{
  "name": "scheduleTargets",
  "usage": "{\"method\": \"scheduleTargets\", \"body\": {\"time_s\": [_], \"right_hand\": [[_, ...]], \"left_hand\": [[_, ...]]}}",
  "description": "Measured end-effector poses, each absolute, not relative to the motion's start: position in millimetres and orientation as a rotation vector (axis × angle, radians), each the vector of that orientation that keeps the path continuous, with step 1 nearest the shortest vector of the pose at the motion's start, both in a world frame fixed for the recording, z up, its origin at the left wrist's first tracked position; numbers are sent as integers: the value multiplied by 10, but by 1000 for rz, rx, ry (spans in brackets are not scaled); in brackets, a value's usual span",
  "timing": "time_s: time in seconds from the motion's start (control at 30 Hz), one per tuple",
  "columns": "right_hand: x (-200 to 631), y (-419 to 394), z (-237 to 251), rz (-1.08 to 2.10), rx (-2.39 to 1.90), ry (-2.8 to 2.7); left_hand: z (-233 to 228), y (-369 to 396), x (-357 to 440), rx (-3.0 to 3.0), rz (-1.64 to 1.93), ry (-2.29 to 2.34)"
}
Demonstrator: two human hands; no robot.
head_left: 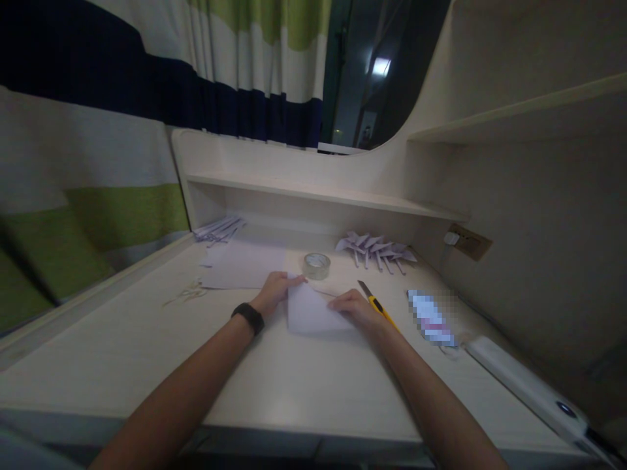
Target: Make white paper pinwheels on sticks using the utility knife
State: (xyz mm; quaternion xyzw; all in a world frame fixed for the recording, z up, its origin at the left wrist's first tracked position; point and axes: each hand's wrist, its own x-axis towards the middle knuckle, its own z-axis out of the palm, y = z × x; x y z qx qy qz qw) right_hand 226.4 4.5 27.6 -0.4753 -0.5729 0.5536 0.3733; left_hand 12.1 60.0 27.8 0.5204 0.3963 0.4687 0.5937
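Observation:
A pale lilac sheet of paper [308, 310] lies on the white desk [147, 339], partly folded. My left hand [275, 290], with a black wristband, grips its upper left corner between thumb and fingers. My right hand [356, 308] presses on the sheet's right edge, fingers bent over it. A yellow utility knife [376, 304] lies just right of my right hand. A roll of clear tape [316, 265] stands behind the sheet.
A flat stack of paper [242, 266] lies behind my left hand, with paper scraps [189, 292] to its left. Folded paper pieces [376, 249] sit at the back right and more [218, 228] at the back left. A white bar lamp [524, 382] lies right.

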Motion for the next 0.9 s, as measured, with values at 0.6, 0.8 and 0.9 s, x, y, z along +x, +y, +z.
{"method": "scheduleTargets", "body": {"time_s": [0.6,0.8,0.9], "right_hand": [[2735,150,474,901,-1312,-1583],[2708,187,444,871,-1202,-1370],[2608,138,462,1008,-1214,-1539]], "left_hand": [[184,729,51,1017,1302,963],[229,674,41,1056,1249,887],[265,577,87,1158,1122,809]]}}
